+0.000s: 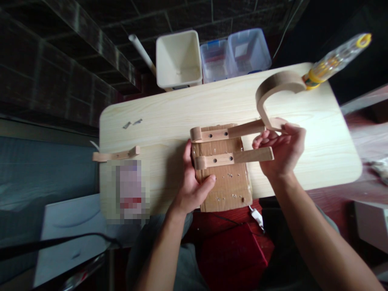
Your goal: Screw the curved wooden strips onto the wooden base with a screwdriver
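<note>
My left hand (pixel 194 188) grips the left edge of a worn brown board (pixel 228 188), thumb on top. Across the board's upper half lie two light wooden strips, an upper one (pixel 218 133) and a lower one (pixel 221 159). Each has a rounded block at its left end and two dark screw holes, and both stick out past the right edge. My right hand (pixel 281 149) has its fingers closed at the lower end of a curved, C-shaped wooden piece (pixel 266 93). The grip itself is partly hidden behind the fingers.
A clear-handled screwdriver (pixel 336 60) shows at the table's far right. On the pale table (pixel 169 109) lie small metal bits (pixel 132 123), another wooden strip (pixel 117 155) and a blurred-out item (pixel 130 190). Behind stand a cream bin (pixel 178 60) and clear plastic boxes (pixel 250 50).
</note>
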`<state>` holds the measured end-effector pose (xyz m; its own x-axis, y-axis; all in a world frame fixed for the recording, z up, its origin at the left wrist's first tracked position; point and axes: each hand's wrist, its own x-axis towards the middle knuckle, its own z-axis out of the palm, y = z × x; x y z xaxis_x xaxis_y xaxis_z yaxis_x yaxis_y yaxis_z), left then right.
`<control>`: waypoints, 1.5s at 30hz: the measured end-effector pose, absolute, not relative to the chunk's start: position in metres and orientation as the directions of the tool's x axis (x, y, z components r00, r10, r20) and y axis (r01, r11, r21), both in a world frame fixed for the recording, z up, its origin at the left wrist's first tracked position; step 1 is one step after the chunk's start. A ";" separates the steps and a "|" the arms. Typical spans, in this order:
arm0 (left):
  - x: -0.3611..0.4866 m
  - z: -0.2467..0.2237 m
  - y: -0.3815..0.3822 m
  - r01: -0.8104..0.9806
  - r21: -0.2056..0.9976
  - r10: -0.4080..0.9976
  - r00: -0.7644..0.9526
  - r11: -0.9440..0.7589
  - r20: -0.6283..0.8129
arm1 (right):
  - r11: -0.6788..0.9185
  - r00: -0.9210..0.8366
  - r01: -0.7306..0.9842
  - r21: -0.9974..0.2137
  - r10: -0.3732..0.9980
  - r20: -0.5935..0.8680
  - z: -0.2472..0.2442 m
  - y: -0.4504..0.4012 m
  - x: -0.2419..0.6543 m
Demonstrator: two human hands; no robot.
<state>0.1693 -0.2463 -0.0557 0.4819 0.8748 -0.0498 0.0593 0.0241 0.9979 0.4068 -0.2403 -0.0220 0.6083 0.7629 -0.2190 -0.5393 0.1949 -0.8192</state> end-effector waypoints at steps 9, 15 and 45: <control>0.172 -0.055 -0.245 0.038 0.999 0.876 0.483 -0.002 -0.017 | 0.185 0.600 -0.557 -0.809 0.764 -0.239 -0.021 -0.240 0.407; 0.170 -0.055 -0.244 0.054 0.998 0.869 0.495 -0.029 -0.002 | 0.174 0.604 -0.548 -0.818 0.759 -0.243 -0.021 -0.240 0.407; 0.173 -0.052 -0.244 0.028 1.000 0.864 0.504 0.006 -0.019 | 0.175 0.611 -0.521 -0.835 0.760 -0.221 -0.020 -0.240 0.406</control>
